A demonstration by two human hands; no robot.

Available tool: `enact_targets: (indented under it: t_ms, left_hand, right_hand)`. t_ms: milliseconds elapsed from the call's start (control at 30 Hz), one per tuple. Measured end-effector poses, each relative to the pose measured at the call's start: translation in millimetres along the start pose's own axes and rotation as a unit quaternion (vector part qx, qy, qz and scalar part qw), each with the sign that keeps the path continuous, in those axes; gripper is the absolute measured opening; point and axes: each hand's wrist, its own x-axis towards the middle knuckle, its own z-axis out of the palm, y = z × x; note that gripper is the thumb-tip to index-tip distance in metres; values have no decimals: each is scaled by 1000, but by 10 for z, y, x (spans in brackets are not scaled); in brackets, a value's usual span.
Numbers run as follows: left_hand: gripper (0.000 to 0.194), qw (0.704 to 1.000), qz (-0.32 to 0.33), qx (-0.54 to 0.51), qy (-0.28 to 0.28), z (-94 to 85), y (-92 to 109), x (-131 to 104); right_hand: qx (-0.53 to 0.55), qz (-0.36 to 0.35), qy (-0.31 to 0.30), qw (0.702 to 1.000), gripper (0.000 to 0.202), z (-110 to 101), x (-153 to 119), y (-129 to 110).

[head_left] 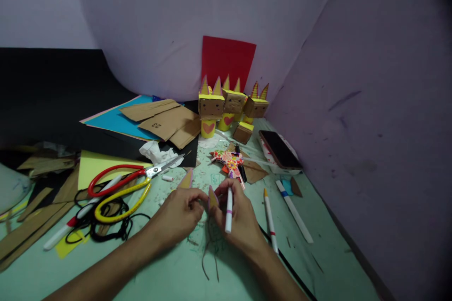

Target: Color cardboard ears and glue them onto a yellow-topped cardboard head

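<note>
My right hand (238, 216) is closed around a white marker (229, 211) with a purple band, its dark tip pointing away from me. The thumb of that hand also presses on a small cardboard triangle (213, 199) with a purple edge. My left hand (189, 209) is closed, fingers curled, with its fingertips at the triangle's left side; whether anything sits inside them is hidden. Just beyond the left hand lies a second purple-edged cardboard triangle (186, 179). Thin brown strips (211, 263) lie on the green tabletop between my wrists.
Scissors (151, 171) with red and yellow handles lie left over black cord (109, 225). Behind stand several cardboard-headed figures (211, 106) with pointed ears. Cardboard pieces (169, 120) are stacked back left. At right are a phone (280, 148) and markers (294, 211).
</note>
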Motion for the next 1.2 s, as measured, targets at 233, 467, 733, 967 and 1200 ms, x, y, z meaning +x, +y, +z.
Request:
enact_targets:
  t_ms: [233, 467, 733, 967, 1200]
  left_hand:
    - [28, 990, -39, -136, 12, 60, 76, -18]
    - [28, 987, -26, -156, 26, 146, 99, -51]
    - [27, 981, -69, -180, 32, 154, 68, -23]
    - [30, 984, -81, -159, 12, 146, 98, -24]
    - [40, 990, -21, -138, -7, 139, 74, -27]
  right_hand:
    - [270, 43, 50, 961, 30, -35, 46, -30]
    - [320, 63, 18, 945, 32, 63, 18, 12]
    - [214, 35, 183, 959, 39, -180, -3, -24]
    - [106, -14, 150, 983, 40, -173, -140, 3]
    - [59, -32, 102, 993, 33, -94, -139, 25]
